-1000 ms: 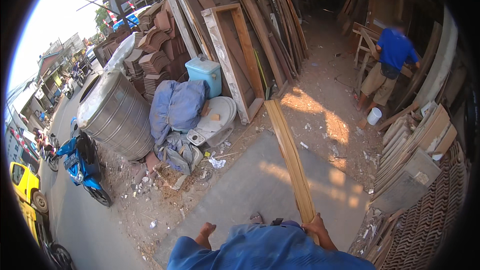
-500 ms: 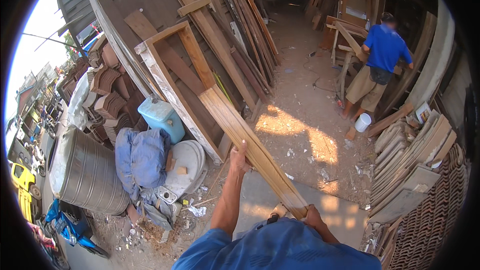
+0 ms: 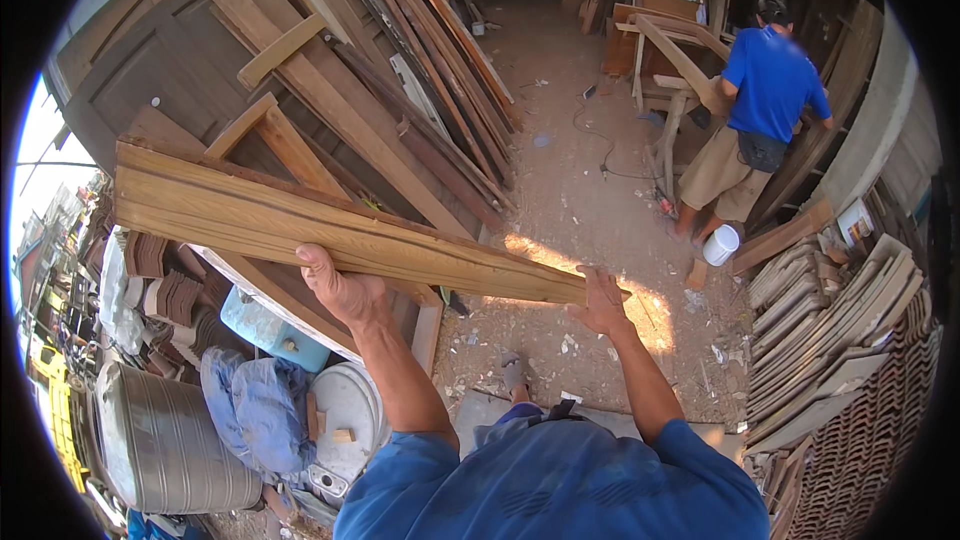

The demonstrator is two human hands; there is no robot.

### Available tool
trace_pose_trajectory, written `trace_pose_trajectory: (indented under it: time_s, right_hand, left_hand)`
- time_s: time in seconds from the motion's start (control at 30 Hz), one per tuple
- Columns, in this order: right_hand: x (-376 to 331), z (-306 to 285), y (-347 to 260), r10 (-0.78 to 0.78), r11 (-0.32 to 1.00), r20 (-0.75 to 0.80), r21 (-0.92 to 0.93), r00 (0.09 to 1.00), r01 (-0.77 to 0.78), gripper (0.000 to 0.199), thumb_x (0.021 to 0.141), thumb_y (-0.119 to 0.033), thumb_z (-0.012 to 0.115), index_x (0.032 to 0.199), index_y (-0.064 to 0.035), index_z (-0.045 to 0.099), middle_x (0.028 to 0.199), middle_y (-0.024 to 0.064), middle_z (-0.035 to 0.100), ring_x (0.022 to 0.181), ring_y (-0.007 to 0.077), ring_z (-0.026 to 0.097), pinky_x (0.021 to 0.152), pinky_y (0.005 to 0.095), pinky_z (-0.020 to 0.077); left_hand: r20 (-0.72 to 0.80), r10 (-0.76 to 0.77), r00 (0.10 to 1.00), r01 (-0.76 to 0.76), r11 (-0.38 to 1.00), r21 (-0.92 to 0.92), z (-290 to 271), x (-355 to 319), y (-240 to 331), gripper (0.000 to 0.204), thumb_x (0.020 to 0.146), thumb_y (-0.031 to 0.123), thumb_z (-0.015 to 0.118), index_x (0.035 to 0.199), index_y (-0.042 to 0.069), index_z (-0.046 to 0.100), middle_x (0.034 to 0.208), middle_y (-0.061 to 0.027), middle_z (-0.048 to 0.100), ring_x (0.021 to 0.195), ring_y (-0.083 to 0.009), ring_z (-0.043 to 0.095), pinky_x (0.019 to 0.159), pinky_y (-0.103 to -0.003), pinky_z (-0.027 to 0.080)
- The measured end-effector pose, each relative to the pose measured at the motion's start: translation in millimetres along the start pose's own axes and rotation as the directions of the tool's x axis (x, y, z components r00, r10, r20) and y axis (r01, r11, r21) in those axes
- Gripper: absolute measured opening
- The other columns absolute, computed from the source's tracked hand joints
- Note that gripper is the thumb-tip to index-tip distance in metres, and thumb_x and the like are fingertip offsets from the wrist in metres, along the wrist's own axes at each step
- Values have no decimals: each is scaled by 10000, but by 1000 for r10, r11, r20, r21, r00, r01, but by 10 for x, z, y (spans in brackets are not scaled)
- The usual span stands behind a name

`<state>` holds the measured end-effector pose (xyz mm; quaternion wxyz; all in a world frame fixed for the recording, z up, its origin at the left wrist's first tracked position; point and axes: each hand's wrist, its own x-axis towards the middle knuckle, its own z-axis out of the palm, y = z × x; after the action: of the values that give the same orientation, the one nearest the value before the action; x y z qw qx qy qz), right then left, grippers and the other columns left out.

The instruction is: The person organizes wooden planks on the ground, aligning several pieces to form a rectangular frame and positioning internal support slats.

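A long brown wooden plank [image 3: 400, 248] with a grooved face is held up in front of me, running from the upper left down to the right. My left hand [image 3: 345, 290] grips its lower edge left of the middle, thumb on the near face and the other fingers hidden behind. At the plank's right end, my right hand [image 3: 602, 302] is closed round the wood. Behind the plank's left half, a wooden frame [image 3: 290, 155] leans against the stacked doors.
Boards and a panelled door [image 3: 150, 65] lean at the left. A blue container [image 3: 270, 330], a blue tarp bundle [image 3: 258, 405] and a metal drum [image 3: 180, 440] stand near left. A person in a blue shirt [image 3: 770, 80] works at far right by a white bucket [image 3: 721, 245]. Stacked tiles [image 3: 830, 340] line the right.
Both hands have raised the plank and swung it from steeply slanted to nearly crosswise. My right hand has come up and forward from beside my body. The view has shifted too.
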<state>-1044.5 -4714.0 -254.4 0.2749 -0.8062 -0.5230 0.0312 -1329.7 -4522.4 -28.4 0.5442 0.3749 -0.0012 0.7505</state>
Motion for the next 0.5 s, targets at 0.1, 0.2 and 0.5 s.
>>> trace_pose_trajectory:
  time_s: [0.1, 0.2, 0.5]
  right_hand:
    - [581, 283, 1021, 230, 922, 89, 298, 969, -246, 676, 747, -312, 781, 1272, 2, 495, 1150, 239, 599, 1053, 351, 599, 935, 425, 472]
    - [351, 608, 1853, 524, 817, 153, 189, 838, -545, 607, 764, -362, 748, 1177, 43, 564, 1042, 222, 671, 965, 317, 663, 832, 385, 519]
    - [-1363, 1383, 3327, 850, -148, 526, 269, 16, -952, 320, 772, -269, 720, 825, 43, 674, 700, 155, 666, 659, 228, 669, 593, 397, 516]
  left_hand:
    - [57, 149, 987, -150, 989, 6, 14, 584, -757, 414, 972, 348, 575, 1171, -16, 566, 1082, -116, 652, 950, -219, 650, 823, -343, 553]
    - [99, 131, 986, -153, 954, 256, -349, 1132, -1610, 487, 963, 402, 575, 1194, -25, 528, 1071, -109, 645, 940, -198, 642, 828, -334, 537]
    - [41, 264, 964, -245, 813, 528, -371, 2505, -3643, 495, 883, 448, 701, 1012, -16, 586, 934, -51, 605, 867, -128, 537, 798, -293, 441]
